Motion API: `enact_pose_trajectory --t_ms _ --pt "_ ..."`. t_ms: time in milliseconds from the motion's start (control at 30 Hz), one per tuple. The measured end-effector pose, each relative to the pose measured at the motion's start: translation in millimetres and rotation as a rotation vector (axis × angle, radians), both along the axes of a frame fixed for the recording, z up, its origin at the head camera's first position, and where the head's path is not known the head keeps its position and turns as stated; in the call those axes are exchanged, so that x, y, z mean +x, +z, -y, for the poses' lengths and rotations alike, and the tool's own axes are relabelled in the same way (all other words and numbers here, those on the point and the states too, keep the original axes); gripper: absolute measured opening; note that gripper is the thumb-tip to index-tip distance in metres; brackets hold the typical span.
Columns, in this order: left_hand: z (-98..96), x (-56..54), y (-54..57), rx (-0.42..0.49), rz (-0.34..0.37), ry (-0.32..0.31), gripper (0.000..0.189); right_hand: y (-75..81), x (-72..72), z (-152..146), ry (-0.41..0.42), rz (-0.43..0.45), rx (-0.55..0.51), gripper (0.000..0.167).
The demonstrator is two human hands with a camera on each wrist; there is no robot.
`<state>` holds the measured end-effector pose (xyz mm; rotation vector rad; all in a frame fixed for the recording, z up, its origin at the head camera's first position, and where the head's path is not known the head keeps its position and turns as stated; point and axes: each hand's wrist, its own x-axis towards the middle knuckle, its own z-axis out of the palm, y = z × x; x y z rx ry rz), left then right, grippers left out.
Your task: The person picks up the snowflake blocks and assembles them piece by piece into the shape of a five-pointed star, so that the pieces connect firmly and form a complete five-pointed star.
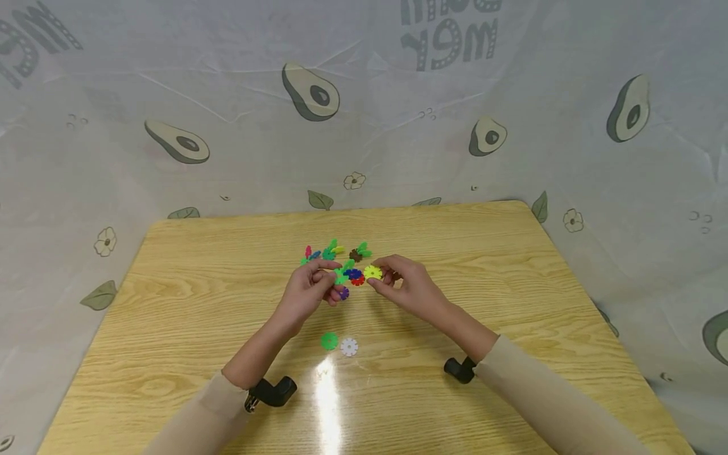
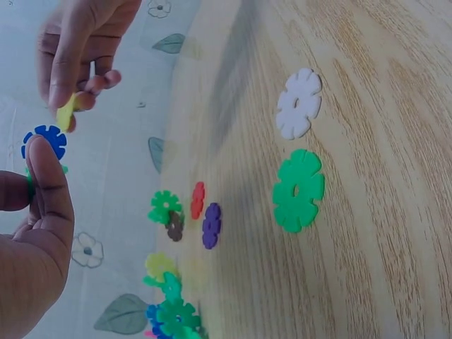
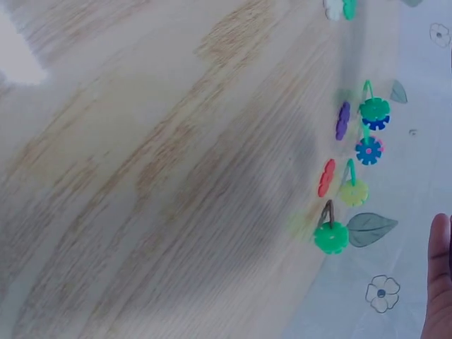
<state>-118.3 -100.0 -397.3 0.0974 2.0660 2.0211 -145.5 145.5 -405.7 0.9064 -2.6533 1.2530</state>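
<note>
My left hand [image 1: 309,286] pinches a joined piece of green and blue notched discs, whose blue disc [image 2: 49,141] sticks out past the thumb in the left wrist view. Facing it, my right hand [image 1: 411,284] holds a yellow notched disc [image 1: 373,272] between thumb and fingers. The yellow disc is close to the blue one; whether they touch I cannot tell. Beneath the hands a red disc [image 2: 198,200] and a purple disc [image 2: 212,226] lie on the table. Only part of my right hand shows at the edge of the right wrist view.
Nearer me, a green disc [image 1: 329,341] and a white disc [image 1: 349,347] lie side by side on the wooden table [image 1: 227,253]. Behind the hands stand several joined disc pieces, one of them brown and green [image 1: 356,254]. A printed cloth [image 1: 387,139] hangs beyond the table's far edge.
</note>
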Motion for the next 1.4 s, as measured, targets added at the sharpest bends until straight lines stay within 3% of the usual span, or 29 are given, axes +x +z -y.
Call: enact_pose_trajectory --t_ms 567,767,1000,1400 --pt "-3.0 1.0 -2.7 -0.017 -0.036 -0.005 0.03 2.2 2.0 3.3 -0.004 -0.024 -0.013 0.03" --pt "-5.1 0.1 -3.6 0.012 -0.013 -0.011 0.031 1.3 2.4 4.9 -0.005 -0.048 -0.024 0.029" --pt "-4.2 2.2 -7.8 0.036 0.04 0.024 0.03 -3.1 6.6 9.7 -0.007 -0.055 -0.05 0.027" --pt "-6.1 2.5 -7.8 0.099 0.067 0.03 0.03 -4.5 9.6 10.2 -0.005 -0.096 -0.076 0.028"
